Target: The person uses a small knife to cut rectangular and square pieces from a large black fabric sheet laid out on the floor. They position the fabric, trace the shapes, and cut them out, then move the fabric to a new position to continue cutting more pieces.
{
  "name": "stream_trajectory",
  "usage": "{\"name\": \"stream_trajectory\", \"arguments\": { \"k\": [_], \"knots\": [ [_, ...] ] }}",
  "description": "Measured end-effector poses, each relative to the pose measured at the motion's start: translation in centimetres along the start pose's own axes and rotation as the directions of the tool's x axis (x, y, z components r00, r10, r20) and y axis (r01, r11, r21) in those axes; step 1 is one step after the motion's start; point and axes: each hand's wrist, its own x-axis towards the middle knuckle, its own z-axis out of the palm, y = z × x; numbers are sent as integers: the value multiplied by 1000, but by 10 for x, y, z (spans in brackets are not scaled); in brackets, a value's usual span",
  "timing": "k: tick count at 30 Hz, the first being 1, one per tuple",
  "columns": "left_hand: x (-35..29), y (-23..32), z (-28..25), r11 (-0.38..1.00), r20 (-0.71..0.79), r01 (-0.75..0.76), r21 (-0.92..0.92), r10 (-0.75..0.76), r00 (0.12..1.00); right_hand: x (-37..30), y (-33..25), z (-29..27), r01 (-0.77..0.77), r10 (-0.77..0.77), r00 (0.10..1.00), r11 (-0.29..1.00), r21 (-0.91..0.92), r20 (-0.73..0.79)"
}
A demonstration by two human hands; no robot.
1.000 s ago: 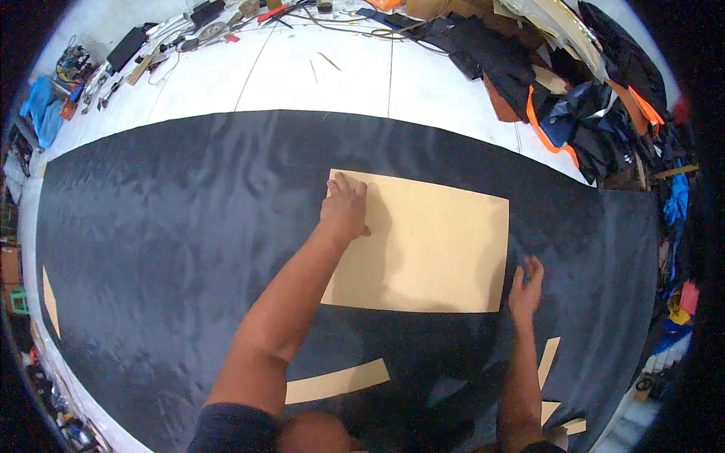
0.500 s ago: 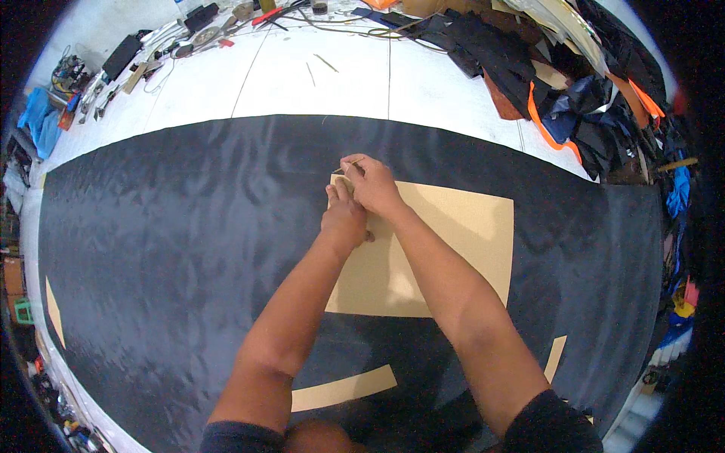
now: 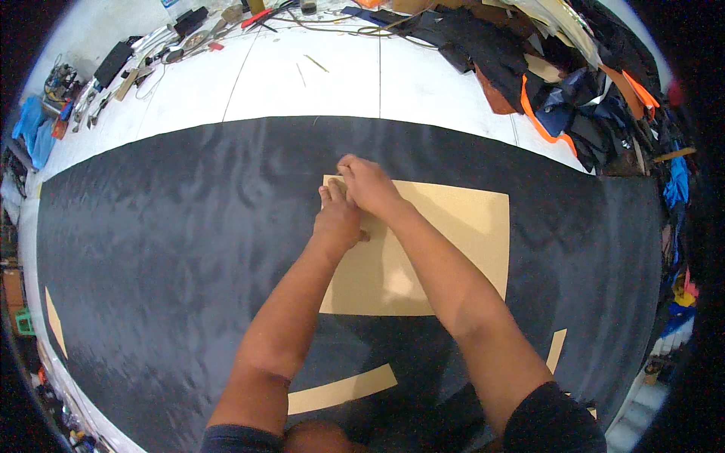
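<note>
A rectangular tan sheet (image 3: pixel 468 226) of card-like material lies flat on a wide black sheet (image 3: pixel 189 226) with a slight sheen. My left hand (image 3: pixel 339 220) rests palm down near the tan sheet's upper left corner, fingers spread and pressing on it. Just beside it, my right hand (image 3: pixel 368 185) is closed in a pinch over the far edge by that corner. What its fingers hold is hidden. Both forearms reach in from the lower edge, the right one crossing the tan sheet.
Narrow tan strips lie on the black sheet: one near me (image 3: pixel 343 390), one at right (image 3: pixel 556 351), one at far left (image 3: pixel 55 323). Tools and cables (image 3: pixel 260 19) line the far side of the white surface (image 3: pixel 302 90). Dark fabric scraps (image 3: pixel 491 53) are heaped at far right.
The thin pointed piece that showed between my right fingers is hidden now. My right fingers have curled in tighter by the corner. The whole view has shifted slightly.
</note>
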Motion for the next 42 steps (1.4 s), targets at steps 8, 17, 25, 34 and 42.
{"name": "stream_trajectory", "arguments": {
  "k": [8, 17, 25, 34, 42],
  "knots": [
    [-2, 9, -15, 999, 43, 51, 12, -51, 998, -54, 62, -65, -80, 44, 984, 976, -201, -175],
    [-5, 24, -34, 993, 133, 106, 56, -113, 985, -61, 70, -74, -211, 170, 958, 963, -168, -229],
    [2, 26, -30, 989, 113, 87, 118, -100, 988, -117, 176, -167, -365, 258, 834, 921, -137, -488],
    [1, 25, -37, 988, 140, 115, 98, -128, 982, -125, 196, -185, -486, 342, 776, 860, -157, -529],
    [2, 22, -36, 986, 154, 109, 129, -128, 980, -133, 224, -199, -416, 520, 692, 854, 312, -502]
  ]
}}
